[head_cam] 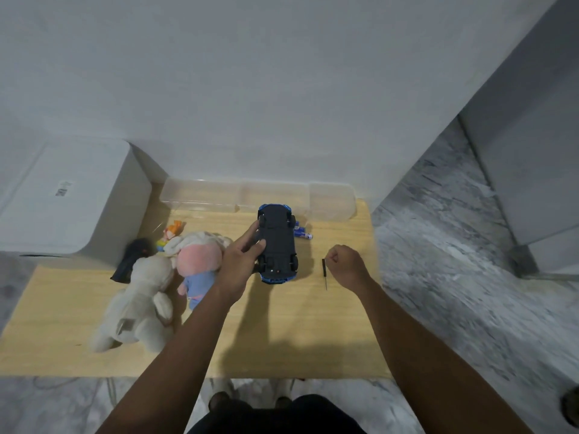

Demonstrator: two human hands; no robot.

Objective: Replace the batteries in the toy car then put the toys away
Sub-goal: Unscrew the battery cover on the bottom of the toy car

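Note:
A blue toy car (279, 242) lies upside down on the wooden table (282, 324), its dark underside facing up. My left hand (239, 264) grips its left side. Blue-and-white batteries (302, 232) lie just right of the car, near its far end. My right hand (346, 266) is curled into a fist beside a small black screwdriver (324, 272) that lies on the table; its fingertips are at the handle, and I cannot tell if they touch it.
Left of the car lie a cream plush animal (138, 305), a pink-faced doll in blue (195, 267), a small orange-haired figure (171, 233) and a black object (131, 258). Clear plastic containers (332, 200) line the table's back edge. A white box (69, 198) stands at the left.

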